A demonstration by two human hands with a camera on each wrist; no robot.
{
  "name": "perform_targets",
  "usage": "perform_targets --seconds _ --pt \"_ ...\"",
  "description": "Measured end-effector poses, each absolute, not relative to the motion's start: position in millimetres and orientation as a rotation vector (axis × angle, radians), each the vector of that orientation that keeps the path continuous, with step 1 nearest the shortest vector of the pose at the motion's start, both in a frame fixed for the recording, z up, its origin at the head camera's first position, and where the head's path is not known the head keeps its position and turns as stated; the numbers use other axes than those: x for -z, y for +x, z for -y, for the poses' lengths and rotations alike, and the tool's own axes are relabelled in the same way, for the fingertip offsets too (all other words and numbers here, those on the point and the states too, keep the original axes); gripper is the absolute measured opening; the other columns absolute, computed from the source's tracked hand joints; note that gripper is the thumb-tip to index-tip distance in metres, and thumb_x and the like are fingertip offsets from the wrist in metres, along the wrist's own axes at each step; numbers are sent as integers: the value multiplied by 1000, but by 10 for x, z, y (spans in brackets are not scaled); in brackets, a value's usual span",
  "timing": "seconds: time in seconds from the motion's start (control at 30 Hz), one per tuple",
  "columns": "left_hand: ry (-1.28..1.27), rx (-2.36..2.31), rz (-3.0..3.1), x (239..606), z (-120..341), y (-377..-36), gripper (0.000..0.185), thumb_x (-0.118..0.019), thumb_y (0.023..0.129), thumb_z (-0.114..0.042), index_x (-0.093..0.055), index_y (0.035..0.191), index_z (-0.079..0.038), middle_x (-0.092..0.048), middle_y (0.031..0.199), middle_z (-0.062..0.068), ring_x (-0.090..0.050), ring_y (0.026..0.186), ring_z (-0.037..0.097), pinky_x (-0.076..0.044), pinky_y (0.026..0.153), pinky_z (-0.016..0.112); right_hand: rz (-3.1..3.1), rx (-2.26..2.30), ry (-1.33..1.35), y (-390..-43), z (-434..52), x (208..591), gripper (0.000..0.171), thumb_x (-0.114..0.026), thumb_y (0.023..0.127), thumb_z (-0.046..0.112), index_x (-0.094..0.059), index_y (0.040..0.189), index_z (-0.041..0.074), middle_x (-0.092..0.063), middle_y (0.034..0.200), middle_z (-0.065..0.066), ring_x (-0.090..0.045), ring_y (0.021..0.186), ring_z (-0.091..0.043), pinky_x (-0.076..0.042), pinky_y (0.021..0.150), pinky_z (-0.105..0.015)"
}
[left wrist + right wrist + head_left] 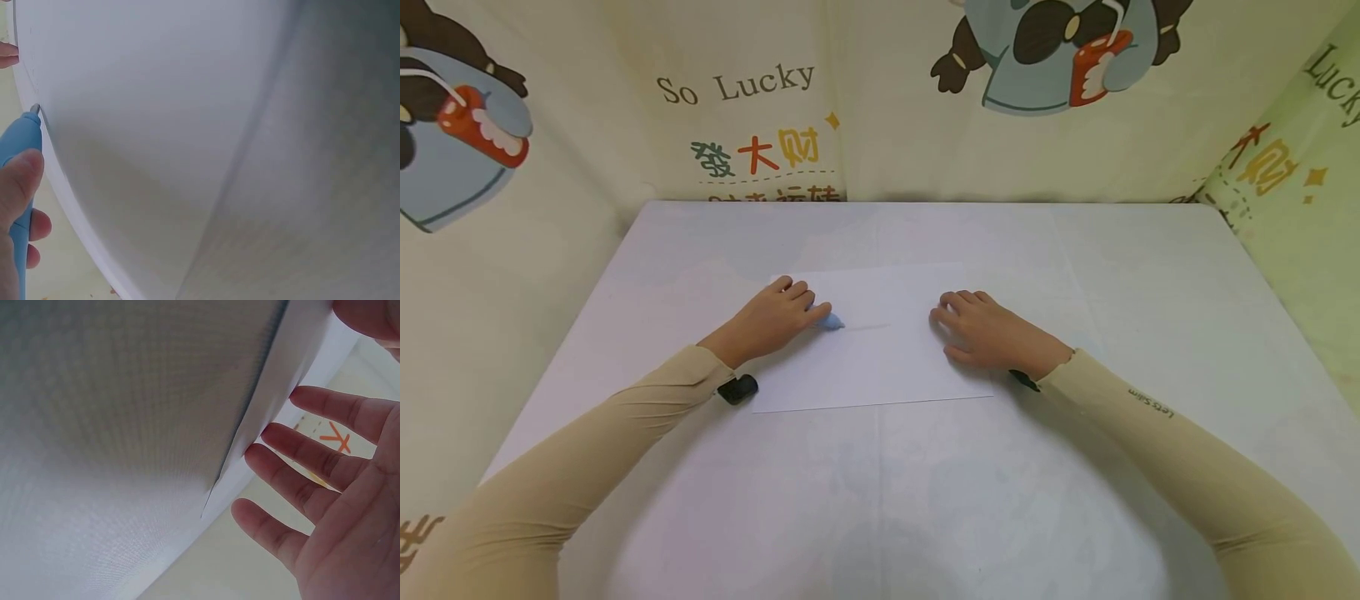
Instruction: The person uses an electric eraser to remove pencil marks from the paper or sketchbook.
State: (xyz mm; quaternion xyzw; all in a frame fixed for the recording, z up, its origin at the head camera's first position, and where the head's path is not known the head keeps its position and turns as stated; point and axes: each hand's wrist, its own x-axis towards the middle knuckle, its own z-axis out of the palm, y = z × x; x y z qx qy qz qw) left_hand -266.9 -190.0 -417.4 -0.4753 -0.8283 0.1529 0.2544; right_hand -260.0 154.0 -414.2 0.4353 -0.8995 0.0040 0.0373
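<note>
A white sheet of paper (880,350) lies on the white table (880,500). My left hand (775,317) grips a light blue pen (832,321), its tip touching the paper beside a faint line. In the left wrist view the blue pen (22,140) shows under my thumb, with its grey tip on the paper (162,125). My right hand (985,329) rests flat on the right part of the sheet, fingers straight. The right wrist view shows those fingers (300,469) spread against the paper's edge (269,419).
Printed cloth walls (752,108) close in the table at the back and on both sides. Black wrist-camera mounts (737,389) sit under each sleeve. Bare tabletop stretches in front of the sheet and to its right.
</note>
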Motion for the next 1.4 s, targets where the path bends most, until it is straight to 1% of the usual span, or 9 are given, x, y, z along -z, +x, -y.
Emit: perform_targets --seconds 0.27,0.47,0.77,1.0,1.2,1.4 --pt "-1324 -398 2239 4160 1896 -2665 21 -67 85 -8 -56 103 -13 -63 82 8 -53 77 22 -41 73 33 2783 -13 1330 -2597 -1524 4128 39 -64 85 23 -53 117 4 -53 118 -18 -54 107 -35 -42 93 -49" --pt "-1347 -400 2272 4152 1894 -2659 23 -66 85 -6 -58 105 -13 -63 84 8 -53 79 22 -41 75 33 2800 -22 1326 -2596 -1521 4123 38 -62 85 22 -52 118 5 -53 119 -18 -54 109 -36 -42 94 -49" --pt "-1280 -402 2251 4183 1917 -2681 19 -67 84 -6 -56 100 -11 -62 79 8 -52 76 23 -42 73 34 2810 -15 1322 -2603 -1514 4131 39 -62 86 23 -51 118 5 -53 120 -18 -54 110 -36 -42 95 -50" --pt "-1343 -389 2257 4168 1908 -2690 25 -66 83 -2 -59 104 -13 -63 83 8 -53 79 23 -42 76 34 2806 -13 1319 -2597 -1515 4124 38 -61 86 22 -52 118 4 -53 119 -18 -53 109 -36 -42 95 -49" --pt "-1334 -393 2247 4181 1920 -2696 21 -67 85 -7 -58 103 -13 -62 82 8 -52 78 23 -42 76 34 2797 1 1328 -2599 -1520 4117 39 -62 86 23 -52 118 4 -53 119 -18 -54 109 -36 -43 93 -50" --pt "-1340 -399 2248 4176 1923 -2689 22 -67 84 -7 -57 103 -13 -62 82 8 -52 78 23 -42 77 34 2789 16 1332 -2604 -1523 4124 40 -62 86 24 -51 118 4 -53 119 -18 -54 108 -36 -43 93 -50"
